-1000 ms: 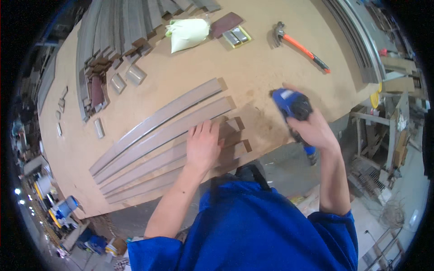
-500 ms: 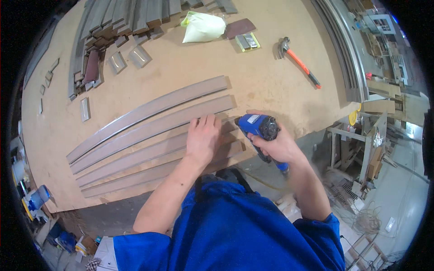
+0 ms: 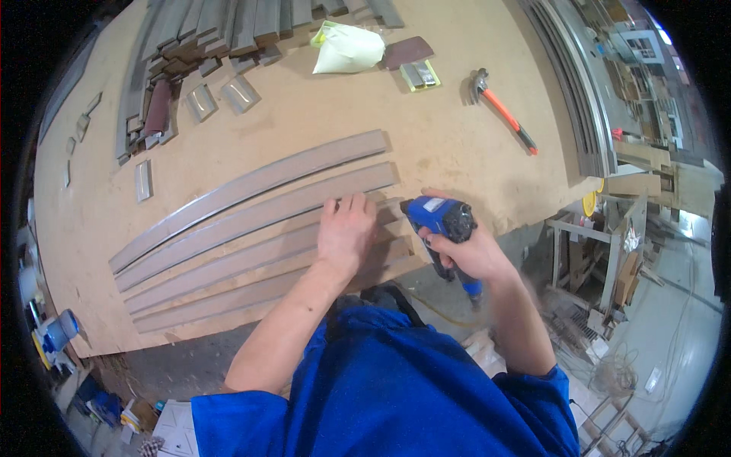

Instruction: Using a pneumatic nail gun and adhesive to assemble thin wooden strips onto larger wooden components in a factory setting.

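Several long, slightly curved brownish-grey wooden strips lie side by side on the worktable (image 3: 297,107). My left hand (image 3: 346,232) is closed at the right part of a wooden strip (image 3: 293,241), fingers bent together over it; the thumb side is partly hidden. In my right hand (image 3: 472,244), fingers wrapped round its handle, is a blue and black nail gun (image 3: 438,213). Its nose points left, close to the right end of that strip. Farther off lie the topmost strip (image 3: 259,179) and the second strip (image 3: 266,217); the nearest strip (image 3: 251,293) passes under my left forearm.
At the far right of the table lies an orange-handled claw hammer (image 3: 502,110). A pale bag (image 3: 349,49), dark red sandpaper (image 3: 407,52) and a small open box (image 3: 420,75) sit at the back. Stacked wooden pieces (image 3: 244,27) fill the far left; long strips (image 3: 575,84) line the right edge.
The view has shifted slightly. My left hand keeps its hold on the strip, and the nail gun stays at about the same place near the strip's end.
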